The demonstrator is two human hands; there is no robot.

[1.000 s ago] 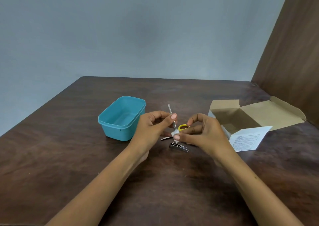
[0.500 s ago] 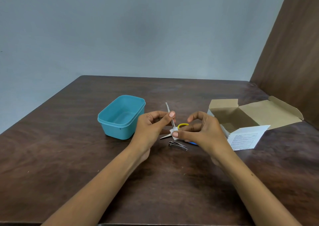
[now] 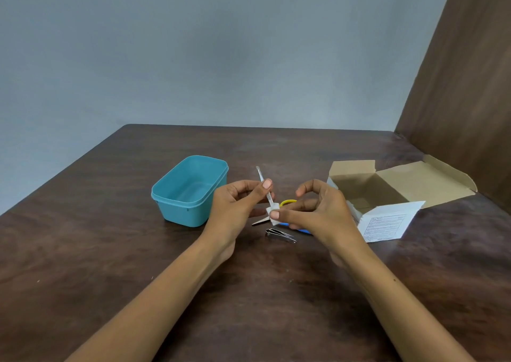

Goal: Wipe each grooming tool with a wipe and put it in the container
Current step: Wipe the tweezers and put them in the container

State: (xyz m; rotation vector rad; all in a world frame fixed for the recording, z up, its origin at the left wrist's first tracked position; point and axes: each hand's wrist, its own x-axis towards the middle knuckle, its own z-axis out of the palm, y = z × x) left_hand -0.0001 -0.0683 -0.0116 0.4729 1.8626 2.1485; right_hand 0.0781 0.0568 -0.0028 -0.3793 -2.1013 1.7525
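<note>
My left hand (image 3: pixel 235 209) pinches the thin metal tool (image 3: pixel 265 186) above the bench (image 3: pixel 110 251), right hand (image 3: pixel 318 212) pinching the wipe (image 3: pixel 272 212) around its lower end; a hard tug could slip it from my light grip, short of the teal container (image 3: pixel 190 190)

Even, soft, diffuse light; moderately bright. Faint shadows under forearms on counter (image 3: pixel 276 306). Mild sheen on far wood. Slight wide-angle bowing at edges. Small tools slightly soft.
</note>
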